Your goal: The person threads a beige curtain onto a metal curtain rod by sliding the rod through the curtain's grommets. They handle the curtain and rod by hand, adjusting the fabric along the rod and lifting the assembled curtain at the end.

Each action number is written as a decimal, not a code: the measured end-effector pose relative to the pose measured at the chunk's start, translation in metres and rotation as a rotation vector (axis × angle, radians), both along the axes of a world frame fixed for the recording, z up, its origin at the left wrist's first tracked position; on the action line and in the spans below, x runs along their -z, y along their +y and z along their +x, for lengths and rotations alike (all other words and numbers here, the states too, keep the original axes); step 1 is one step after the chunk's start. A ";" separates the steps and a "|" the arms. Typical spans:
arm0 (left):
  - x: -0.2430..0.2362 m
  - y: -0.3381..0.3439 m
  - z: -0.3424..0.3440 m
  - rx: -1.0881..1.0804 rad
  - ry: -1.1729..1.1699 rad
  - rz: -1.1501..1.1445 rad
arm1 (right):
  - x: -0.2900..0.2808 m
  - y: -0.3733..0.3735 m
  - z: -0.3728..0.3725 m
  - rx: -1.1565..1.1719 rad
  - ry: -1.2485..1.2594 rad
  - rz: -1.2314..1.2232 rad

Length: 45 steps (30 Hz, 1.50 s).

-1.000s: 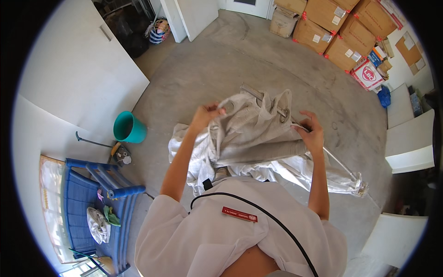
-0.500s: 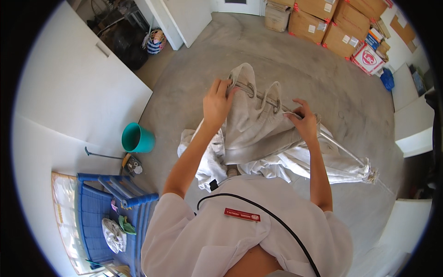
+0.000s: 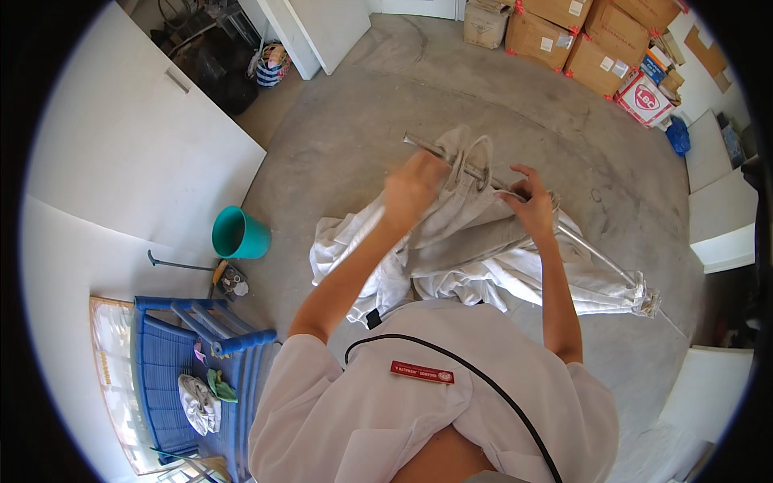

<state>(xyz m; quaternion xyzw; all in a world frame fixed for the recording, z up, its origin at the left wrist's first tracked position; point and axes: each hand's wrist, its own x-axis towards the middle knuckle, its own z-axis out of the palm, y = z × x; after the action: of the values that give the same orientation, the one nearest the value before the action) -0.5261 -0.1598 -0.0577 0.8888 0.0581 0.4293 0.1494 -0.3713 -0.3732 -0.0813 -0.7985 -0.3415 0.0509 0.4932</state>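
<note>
A grey-white curtain [image 3: 459,235] with metal rings along its top edge hangs in folds from a thin metal curtain rod [image 3: 594,251]. My left hand [image 3: 414,190], slightly blurred, is closed on the curtain's top edge just below the rod's bare left end. To its right, two raised loops of fabric stand bunched around the rod. My right hand [image 3: 533,209] pinches the rod and the cloth on it between thumb and fingers, its index finger lifted. More whitish cloth [image 3: 350,249] spreads below and to the left. At the right, gathered fabric sits near the rod's far end.
A green bucket [image 3: 241,233] stands on the left beside a white door panel [image 3: 153,121]. A blue bench [image 3: 169,378] with cloth on it is at lower left. Cardboard boxes [image 3: 539,42] are stacked at the far right, near white cabinets [image 3: 717,201].
My left hand has moved right and down along the rod, pushing the curtain's ringed edge together. The rod's left end now shows bare. My right hand stays nearly where it was.
</note>
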 end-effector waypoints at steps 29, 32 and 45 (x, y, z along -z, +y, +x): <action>-0.101 0.106 -0.085 0.362 0.410 -0.607 | -0.036 -0.016 -0.015 0.041 -0.071 0.074; -0.123 0.101 -0.053 0.418 0.429 -0.526 | -0.039 -0.018 -0.020 0.034 -0.082 0.062; 0.017 0.077 0.055 1.188 0.483 -1.684 | -0.059 -0.031 -0.041 0.083 0.046 0.153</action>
<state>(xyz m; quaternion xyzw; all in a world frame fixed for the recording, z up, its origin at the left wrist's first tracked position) -0.4713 -0.0827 -0.0743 0.4460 -0.0791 -0.0796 0.8880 -0.4127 -0.4046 -0.0226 -0.7705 -0.2998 0.0225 0.5620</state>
